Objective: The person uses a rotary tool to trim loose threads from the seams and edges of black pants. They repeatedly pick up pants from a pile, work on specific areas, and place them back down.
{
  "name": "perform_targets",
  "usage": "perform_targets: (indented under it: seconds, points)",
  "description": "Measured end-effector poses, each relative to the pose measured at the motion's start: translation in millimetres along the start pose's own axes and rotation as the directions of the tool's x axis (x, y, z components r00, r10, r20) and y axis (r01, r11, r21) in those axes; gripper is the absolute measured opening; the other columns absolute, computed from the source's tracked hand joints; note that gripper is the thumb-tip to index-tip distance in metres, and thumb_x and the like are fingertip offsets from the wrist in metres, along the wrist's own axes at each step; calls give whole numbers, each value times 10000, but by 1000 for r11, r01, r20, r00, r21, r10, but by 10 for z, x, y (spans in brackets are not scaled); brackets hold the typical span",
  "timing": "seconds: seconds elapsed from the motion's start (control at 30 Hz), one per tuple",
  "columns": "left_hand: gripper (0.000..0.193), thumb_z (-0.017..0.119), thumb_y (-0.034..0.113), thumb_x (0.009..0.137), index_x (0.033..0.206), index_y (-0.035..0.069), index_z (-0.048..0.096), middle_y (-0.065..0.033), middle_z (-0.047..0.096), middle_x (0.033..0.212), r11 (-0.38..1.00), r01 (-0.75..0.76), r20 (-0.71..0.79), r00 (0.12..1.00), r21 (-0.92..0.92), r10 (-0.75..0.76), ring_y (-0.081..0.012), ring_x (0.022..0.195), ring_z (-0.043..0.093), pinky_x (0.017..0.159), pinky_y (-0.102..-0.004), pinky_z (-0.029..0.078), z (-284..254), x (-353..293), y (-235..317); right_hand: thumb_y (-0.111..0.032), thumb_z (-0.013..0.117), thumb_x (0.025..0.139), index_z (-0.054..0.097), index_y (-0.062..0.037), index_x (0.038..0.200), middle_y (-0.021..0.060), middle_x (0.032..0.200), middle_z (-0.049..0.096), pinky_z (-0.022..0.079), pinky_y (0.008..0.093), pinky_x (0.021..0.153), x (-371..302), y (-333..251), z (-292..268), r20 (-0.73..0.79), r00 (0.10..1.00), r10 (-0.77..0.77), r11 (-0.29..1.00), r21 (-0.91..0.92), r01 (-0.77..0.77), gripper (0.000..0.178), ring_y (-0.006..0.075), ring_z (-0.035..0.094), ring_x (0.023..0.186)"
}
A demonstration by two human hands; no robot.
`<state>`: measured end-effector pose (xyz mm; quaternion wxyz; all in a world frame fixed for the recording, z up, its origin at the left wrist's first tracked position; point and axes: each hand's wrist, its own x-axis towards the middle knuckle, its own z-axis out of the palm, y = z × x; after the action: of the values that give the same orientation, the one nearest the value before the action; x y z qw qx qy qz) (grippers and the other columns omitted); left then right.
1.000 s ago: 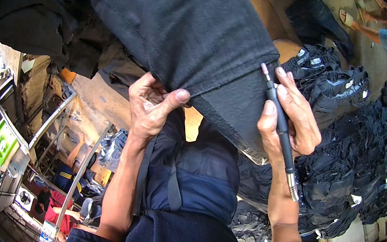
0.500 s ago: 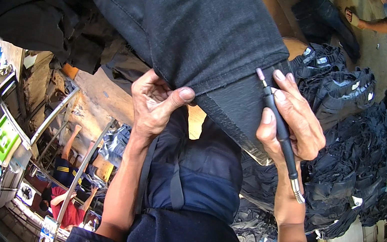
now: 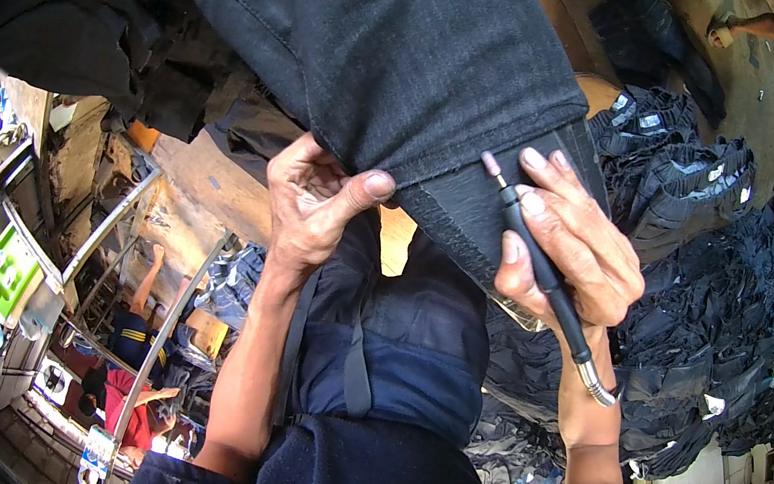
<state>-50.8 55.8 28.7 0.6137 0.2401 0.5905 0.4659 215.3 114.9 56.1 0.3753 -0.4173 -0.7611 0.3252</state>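
My left hand (image 3: 315, 205) pinches the dark trouser hem (image 3: 484, 140); the rotary grinder (image 3: 545, 279) gripped in my right hand (image 3: 590, 252) could, slipping, fray it.

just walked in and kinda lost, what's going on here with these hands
A person is working on a dark garment stretched over a flat black support. The left hand pinches the garment's edge at the hem. The right hand holds a black pen-shaped tool, its pinkish tip close to the hem; whether it touches is unclear. Piles of dark clothes lie to the right.
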Motion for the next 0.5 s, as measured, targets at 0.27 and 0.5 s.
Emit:
perform_targets:
  seconds: [0.27,0.5]
  points:
    - [354,918,69,922,1188,-68,728,-136,789,1084,999,-21,17,1000,-48,22,-199,905,782,825,-361,674,25,13,-4,3,837,796,833,15,1133,180,1062,817,637,543,1067,11,-51,-1,54,998,26,999,39,-28,337,391,810,1145]
    - [342,907,51,927,1201,-60,735,-130,792,1101,999,-48,32,998,-16,48,-185,931,776,853,-340,658,24,21,-9,4,763,832,783,93,1113,253,992,807,636,614,1035,-3,-7,-2,-5,1000,-20,1000,6,20,295,466,810,1094]
